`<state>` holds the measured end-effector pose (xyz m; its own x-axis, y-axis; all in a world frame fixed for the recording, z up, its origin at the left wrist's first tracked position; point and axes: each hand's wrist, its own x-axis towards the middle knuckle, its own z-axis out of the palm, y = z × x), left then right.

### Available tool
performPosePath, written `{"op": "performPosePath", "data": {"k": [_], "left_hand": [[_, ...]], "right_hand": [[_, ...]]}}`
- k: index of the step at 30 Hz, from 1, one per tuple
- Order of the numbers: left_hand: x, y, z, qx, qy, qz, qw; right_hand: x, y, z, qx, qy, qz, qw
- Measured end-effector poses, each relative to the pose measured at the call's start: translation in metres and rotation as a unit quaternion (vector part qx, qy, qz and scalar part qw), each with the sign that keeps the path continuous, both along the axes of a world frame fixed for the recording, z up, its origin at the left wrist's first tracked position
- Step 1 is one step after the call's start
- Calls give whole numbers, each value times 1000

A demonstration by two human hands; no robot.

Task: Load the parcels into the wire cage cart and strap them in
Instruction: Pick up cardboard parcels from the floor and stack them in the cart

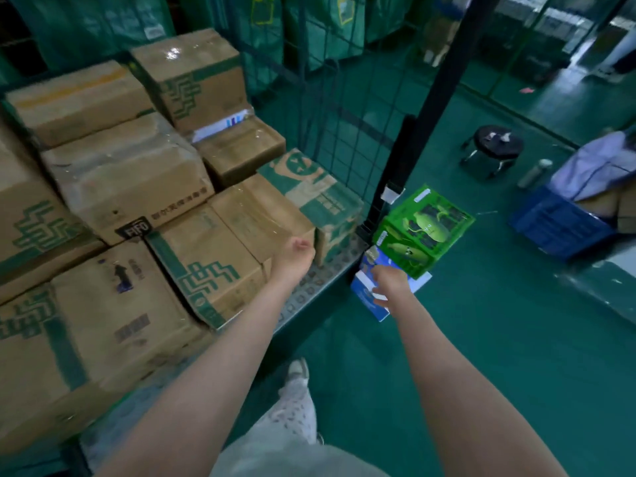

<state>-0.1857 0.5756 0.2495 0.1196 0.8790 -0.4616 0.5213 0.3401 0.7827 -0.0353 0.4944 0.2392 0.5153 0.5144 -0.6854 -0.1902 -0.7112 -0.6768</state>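
Beside the corner post (444, 80) of the cart (344, 132), the right hand (390, 284) grips a blue box (368, 299) with a green box (423, 228) stacked on it, while the left hand (296, 254), fingers curled and empty, sits at a loaded carton (254, 218).

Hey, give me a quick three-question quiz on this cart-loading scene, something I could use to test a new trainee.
1. True or false: the green box is already inside the wire cage cart.
2. Multiple choice: the right hand holds A) a roll of tape, B) a blue and white parcel with the green box stacked on it, C) nothing.
3. Short answer: is the black strap stretched across the loaded parcels yet?

Key: 1 false, it is outside the cart's corner; 2 B; 3 no, it hangs at the cart's corner.
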Motion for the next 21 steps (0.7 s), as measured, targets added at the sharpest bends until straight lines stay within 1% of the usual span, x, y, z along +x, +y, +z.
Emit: {"op": "performPosePath", "data": {"k": [2,7,8,9,12,13,15,18,21], "left_hand": [[24,1,-7,-4,-16,-6,1000],[93,15,-16,-19,-27,-15,999],[99,19,-17,-11,-21,-22,999],[134,24,-19,-15,-16,-28,999],[164,28,-18,-12,2,-44,999],[174,28,-16,-17,6,-50,999],[200,36,-10,-13,8,-54,998],[224,51,-5,-8,9,-43,999],[241,62,-5,-14,20,-15,1000]], "right_hand": [[23,-5,-2,-4,4,-6,1000],[89,1,-2,-8,-31,-12,999],[94,5,-1,-10,-36,-12,999],[127,10,-1,-14,-45,-16,999],[157,20,0,-29,-45,2,999],[167,23,0,-43,-55,4,998],[195,37,1,-40,-68,1,997],[223,56,-7,-45,-83,12,996],[242,71,-16,-55,-70,44,995]]}}
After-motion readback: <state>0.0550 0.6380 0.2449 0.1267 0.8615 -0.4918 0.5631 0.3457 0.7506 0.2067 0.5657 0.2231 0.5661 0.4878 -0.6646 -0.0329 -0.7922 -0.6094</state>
